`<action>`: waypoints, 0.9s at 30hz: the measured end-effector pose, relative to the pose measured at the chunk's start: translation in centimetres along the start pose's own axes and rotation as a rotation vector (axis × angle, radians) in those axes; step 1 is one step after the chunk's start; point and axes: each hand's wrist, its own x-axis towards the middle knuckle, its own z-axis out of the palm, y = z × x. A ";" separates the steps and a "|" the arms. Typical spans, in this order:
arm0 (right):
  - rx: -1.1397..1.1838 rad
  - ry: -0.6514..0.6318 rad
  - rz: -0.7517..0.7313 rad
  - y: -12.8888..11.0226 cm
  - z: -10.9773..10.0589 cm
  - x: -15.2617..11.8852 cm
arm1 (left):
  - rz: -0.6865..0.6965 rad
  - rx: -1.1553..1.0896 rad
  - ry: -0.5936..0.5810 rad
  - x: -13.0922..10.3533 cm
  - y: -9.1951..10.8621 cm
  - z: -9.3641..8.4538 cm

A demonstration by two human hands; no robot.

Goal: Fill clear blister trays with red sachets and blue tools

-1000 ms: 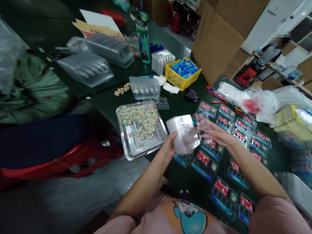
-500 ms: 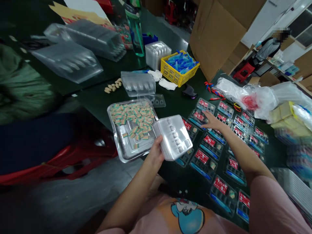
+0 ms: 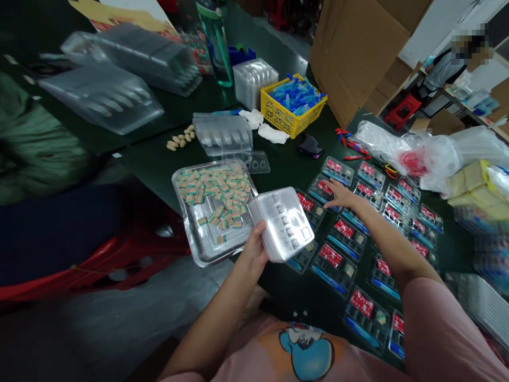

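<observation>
My left hand grips a stack of clear plastic blister trays by its near left edge, tilted over the table's front edge. Beside it lies a metal tray with many small striped blocks, pale with green edges. On the right, my right hand reaches over a filled blister tray, fingers spread and apart. Whether the fingertips touch that tray I cannot tell. Several similar trays lie in rows around it, holding a red patterned piece, a blue pen-like piece and often a striped block.
A yellow basket of blue pieces stands at the back, near a stack of clear trays and a green bottle. Peanuts lie left. A large cardboard box, plastic bags and scissors are right. A person sits far back.
My right hand has shifted slightly left over the filled trays, fingers still spread. My left hand keeps its hold on the tray stack. The view has tilted a little.
</observation>
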 end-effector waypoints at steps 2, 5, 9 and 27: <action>-0.002 -0.010 -0.001 -0.1 0.0 0.0 | -0.006 0.008 0.002 0.0 0.0 0.1; -0.004 -0.004 -0.006 -0.2 0.0 0.0 | 0.007 0.015 0.013 0.0 0.0 -0.1; -0.032 0.039 -0.056 0.4 0.7 0.0 | 0.011 0.025 0.030 0.2 0.1 -0.5; 0.440 0.311 -0.160 -8.4 0.0 -4.3 | 0.111 0.058 0.086 0.7 -2.0 1.1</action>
